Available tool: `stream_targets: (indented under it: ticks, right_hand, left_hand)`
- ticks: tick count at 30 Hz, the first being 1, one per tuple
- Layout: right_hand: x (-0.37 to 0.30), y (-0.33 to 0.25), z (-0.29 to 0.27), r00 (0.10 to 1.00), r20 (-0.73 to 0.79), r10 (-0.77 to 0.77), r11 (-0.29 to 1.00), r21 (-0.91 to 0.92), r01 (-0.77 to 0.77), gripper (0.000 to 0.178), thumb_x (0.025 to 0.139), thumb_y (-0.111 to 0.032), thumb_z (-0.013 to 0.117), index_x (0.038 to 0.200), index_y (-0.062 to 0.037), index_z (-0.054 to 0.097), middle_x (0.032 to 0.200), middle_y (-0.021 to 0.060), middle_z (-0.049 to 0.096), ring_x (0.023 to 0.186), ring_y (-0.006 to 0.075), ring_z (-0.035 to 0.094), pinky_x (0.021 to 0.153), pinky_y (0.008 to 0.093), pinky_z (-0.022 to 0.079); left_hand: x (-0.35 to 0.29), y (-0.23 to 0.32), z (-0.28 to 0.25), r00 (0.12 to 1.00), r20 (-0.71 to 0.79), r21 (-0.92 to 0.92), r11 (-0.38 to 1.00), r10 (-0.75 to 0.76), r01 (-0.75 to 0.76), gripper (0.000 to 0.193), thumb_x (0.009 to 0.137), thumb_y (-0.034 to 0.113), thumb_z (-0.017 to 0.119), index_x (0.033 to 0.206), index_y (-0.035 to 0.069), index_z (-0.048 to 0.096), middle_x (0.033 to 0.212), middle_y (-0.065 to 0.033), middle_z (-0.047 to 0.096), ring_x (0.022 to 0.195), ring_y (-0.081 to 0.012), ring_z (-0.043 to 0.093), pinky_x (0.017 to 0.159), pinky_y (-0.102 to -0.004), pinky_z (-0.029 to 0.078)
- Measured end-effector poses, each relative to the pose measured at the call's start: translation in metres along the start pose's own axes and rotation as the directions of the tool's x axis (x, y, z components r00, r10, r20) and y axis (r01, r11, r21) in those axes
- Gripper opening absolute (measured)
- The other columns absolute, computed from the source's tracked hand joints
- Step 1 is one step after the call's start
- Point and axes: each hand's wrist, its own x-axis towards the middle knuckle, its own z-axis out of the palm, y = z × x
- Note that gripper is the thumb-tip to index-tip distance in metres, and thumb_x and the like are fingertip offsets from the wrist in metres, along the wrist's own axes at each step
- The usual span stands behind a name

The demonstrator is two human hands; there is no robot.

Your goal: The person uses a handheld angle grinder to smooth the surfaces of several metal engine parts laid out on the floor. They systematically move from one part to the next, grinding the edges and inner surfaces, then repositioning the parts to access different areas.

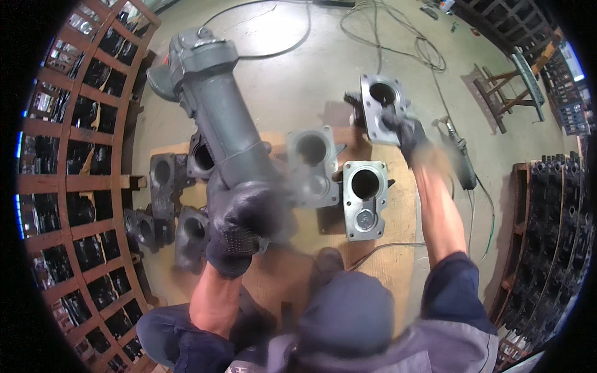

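Note:
My left hand (pixel 231 245), in a black dotted glove, is closed on the lower end of a long dark grey metal casting (pixel 227 118). This casting is tilted up close to the camera, its thick flanged end farthest from me. My right hand (pixel 409 137), also gloved, grips the near edge of a flanged metal casting (pixel 373 115) at the far right. Between my hands are two more castings with bright machined faces, a hazy one (pixel 298 161) and a sharp one (pixel 355 211), each with a large round bore facing up.
Several darker castings (pixel 163 186) lie at left on the brown mat (pixel 401 217). A handheld power tool (pixel 461 155) with its cable lies right of my right arm. Slatted racks (pixel 62 186) stand left, a loaded rack (pixel 547 230) right, and a small stand (pixel 507 87) far right.

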Motion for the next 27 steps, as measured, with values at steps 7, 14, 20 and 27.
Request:
stream_targets:
  ticks: [7,14,20,27]
  right_hand:
    - [0.132,0.039,0.043,0.992,0.093,-0.09,0.988,0.133,0.077,0.049,0.112,-0.038,0.045,0.121,-0.0008,0.076,0.114,0.0126,0.079,0.107,0.0189,0.072,0.095,0.0355,0.056]
    - [0.109,-0.04,0.029,0.978,-0.025,0.206,0.978,-0.041,-0.207,0.051,0.093,-0.044,0.078,0.112,0.0027,0.073,0.099,0.0082,0.073,0.092,0.0157,0.068,0.085,0.0322,0.054]
    - [-0.092,-0.118,0.023,0.926,0.128,0.355,0.921,-0.219,-0.323,0.076,0.084,-0.038,0.085,0.143,0.0023,0.059,0.138,0.0236,0.065,0.127,0.0288,0.065,0.108,0.0385,0.052]
    - [-0.104,-0.074,0.067,0.956,-0.145,0.254,0.782,-0.551,-0.291,0.05,0.085,-0.02,0.071,0.133,-0.0051,0.067,0.13,0.0184,0.069,0.121,0.0343,0.067,0.105,0.0405,0.052]
  left_hand:
    - [-0.011,0.0,-0.016,0.999,0.029,0.031,0.999,0.02,-0.02,0.065,0.076,0.0,0.08,0.137,-0.006,0.059,0.11,-0.0168,0.073,0.089,-0.0268,0.076,0.079,-0.0392,0.065]
    - [0.008,-0.008,-0.031,0.997,-0.02,0.021,0.997,-0.076,0.076,0.069,0.08,0.014,0.079,0.139,-0.01,0.053,0.101,-0.0194,0.071,0.084,-0.0301,0.074,0.074,-0.0427,0.065]
    - [0.023,-0.007,-0.024,0.999,0.048,0.165,0.986,-0.025,0.017,0.074,0.085,0.026,0.082,0.141,-0.01,0.05,0.103,-0.0189,0.07,0.085,-0.0309,0.074,0.074,-0.0411,0.064]
    - [0.017,-0.019,-0.038,0.995,0.091,0.187,0.981,0.028,-0.045,0.072,0.083,0.023,0.075,0.142,-0.009,0.049,0.101,-0.0161,0.069,0.086,-0.0275,0.073,0.08,-0.0397,0.063]
